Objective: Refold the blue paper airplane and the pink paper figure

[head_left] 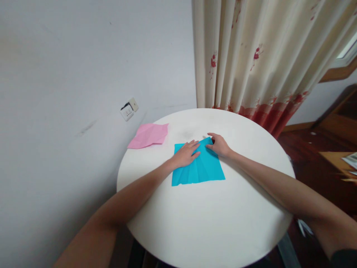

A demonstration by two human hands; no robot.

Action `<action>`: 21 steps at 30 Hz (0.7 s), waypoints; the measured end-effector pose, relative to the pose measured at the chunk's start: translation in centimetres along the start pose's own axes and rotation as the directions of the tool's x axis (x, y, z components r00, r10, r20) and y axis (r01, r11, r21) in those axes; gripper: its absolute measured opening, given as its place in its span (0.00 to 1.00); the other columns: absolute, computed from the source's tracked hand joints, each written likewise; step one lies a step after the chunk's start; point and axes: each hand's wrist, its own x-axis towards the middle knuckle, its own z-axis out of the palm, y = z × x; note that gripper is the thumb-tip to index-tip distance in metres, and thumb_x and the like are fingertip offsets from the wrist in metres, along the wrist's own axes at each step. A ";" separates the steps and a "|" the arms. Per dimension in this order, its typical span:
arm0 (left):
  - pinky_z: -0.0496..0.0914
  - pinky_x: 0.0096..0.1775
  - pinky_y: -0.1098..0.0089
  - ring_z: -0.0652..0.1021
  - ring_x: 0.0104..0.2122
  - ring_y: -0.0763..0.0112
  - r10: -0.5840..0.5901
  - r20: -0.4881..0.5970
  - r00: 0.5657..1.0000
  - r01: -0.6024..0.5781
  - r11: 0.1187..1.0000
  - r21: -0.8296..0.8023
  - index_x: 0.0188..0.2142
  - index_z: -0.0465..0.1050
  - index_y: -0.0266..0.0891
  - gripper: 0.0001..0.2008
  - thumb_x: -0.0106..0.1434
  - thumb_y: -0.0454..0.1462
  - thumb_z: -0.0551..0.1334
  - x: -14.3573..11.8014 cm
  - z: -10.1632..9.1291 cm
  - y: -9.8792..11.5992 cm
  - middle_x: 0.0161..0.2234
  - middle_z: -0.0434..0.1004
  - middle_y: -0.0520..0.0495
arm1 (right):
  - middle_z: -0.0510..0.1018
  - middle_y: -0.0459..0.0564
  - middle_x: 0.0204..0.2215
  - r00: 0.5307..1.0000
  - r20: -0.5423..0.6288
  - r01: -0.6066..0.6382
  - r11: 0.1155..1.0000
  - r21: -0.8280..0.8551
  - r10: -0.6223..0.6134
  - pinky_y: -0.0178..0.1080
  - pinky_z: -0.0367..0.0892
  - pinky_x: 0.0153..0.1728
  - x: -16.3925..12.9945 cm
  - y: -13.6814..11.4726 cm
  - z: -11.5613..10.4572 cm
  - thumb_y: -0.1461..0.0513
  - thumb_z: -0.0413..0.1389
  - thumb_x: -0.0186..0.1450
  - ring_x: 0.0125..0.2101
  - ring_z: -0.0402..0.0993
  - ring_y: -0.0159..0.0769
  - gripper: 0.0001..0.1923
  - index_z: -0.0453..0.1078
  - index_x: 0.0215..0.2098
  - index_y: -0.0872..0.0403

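On a round white table (209, 219), the left hand (185, 155), splayed and ungrasping, seemingly steadies a creased, four-sided blue paper sheet (212, 168); the right hand (221, 145) pinches its far corner.

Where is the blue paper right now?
Head view, near centre: the blue paper lies on the white table under the left hand, right of the pink paper.

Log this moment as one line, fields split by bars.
left hand: palm down on blue paper | right hand: at that paper's far right corner | pink paper: apart, farther left | table: white, round
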 end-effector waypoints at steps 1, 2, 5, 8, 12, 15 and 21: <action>0.47 0.68 0.58 0.51 0.70 0.61 -0.007 -0.015 1.000 0.007 1.000 -0.003 0.68 0.55 0.40 0.29 0.74 0.50 0.45 0.0 0.0 0.0 0.70 0.51 0.44 | 0.81 0.54 0.39 1.000 0.015 0.004 1.000 0.013 -0.004 0.39 0.69 0.40 0.0 -0.1 0.0 0.64 0.63 0.55 0.34 0.75 0.39 0.28 0.72 0.54 0.60; 0.48 0.67 0.59 0.52 0.70 0.61 -0.015 -0.026 1.000 0.015 1.000 -0.006 0.68 0.56 0.38 0.29 0.74 0.49 0.45 0.1 0.0 0.1 0.70 0.53 0.43 | 0.81 0.52 0.35 0.999 0.044 0.012 0.999 0.030 -0.013 0.38 0.68 0.37 0.0 -0.2 -0.1 0.64 0.62 0.56 0.32 0.74 0.38 0.21 0.76 0.48 0.60; 0.48 0.67 0.60 0.53 0.69 0.61 -0.037 -0.035 0.999 0.036 0.999 -0.007 0.67 0.56 0.35 0.29 0.73 0.48 0.46 0.1 0.0 0.1 0.69 0.53 0.41 | 0.80 0.48 0.29 0.985 0.155 0.066 0.993 0.097 -0.081 0.35 0.67 0.32 -0.1 -0.5 -0.2 0.64 0.58 0.59 0.29 0.73 0.37 0.07 0.77 0.33 0.58; 0.47 0.68 0.58 0.52 0.70 0.60 -0.048 -0.022 0.999 0.048 0.999 0.005 0.68 0.54 0.35 0.30 0.73 0.49 0.45 0.1 0.1 0.1 0.70 0.51 0.41 | 0.82 0.49 0.34 0.970 0.186 0.138 0.984 0.110 -0.157 0.35 0.67 0.36 -0.3 -0.8 -0.3 0.65 0.57 0.60 0.33 0.75 0.38 0.08 0.77 0.36 0.57; 0.45 0.67 0.53 0.50 0.70 0.57 -0.103 -0.026 0.994 0.104 0.994 0.026 0.68 0.53 0.36 0.31 0.73 0.51 0.43 0.0 0.2 0.0 0.70 0.49 0.41 | 0.82 0.54 0.39 0.963 0.154 0.218 0.975 0.030 -0.220 0.38 0.68 0.42 -0.6 -1.2 -0.5 0.65 0.57 0.60 0.39 0.76 0.42 0.11 0.78 0.40 0.57; 0.45 0.67 0.49 0.49 0.70 0.55 -0.166 -0.024 0.986 0.167 0.985 0.038 0.69 0.52 0.38 0.31 0.74 0.50 0.42 0.0 0.3 -0.1 0.71 0.48 0.41 | 0.81 0.55 0.45 0.921 0.177 0.345 0.937 0.045 -0.348 0.42 0.67 0.50 -0.7 -1.5 -0.6 0.67 0.54 0.61 0.45 0.76 0.44 0.18 0.77 0.48 0.56; 0.48 0.67 0.53 0.53 0.69 0.61 -0.212 -0.061 0.975 0.211 0.977 -0.025 0.69 0.51 0.39 0.28 0.75 0.46 0.37 0.1 0.2 -0.2 0.70 0.52 0.42 | 0.74 0.52 0.58 0.788 0.299 0.542 0.837 0.075 -0.538 0.47 0.60 0.60 -1.1 -1.9 -0.7 0.69 0.53 0.61 0.58 0.69 0.45 0.28 0.71 0.59 0.51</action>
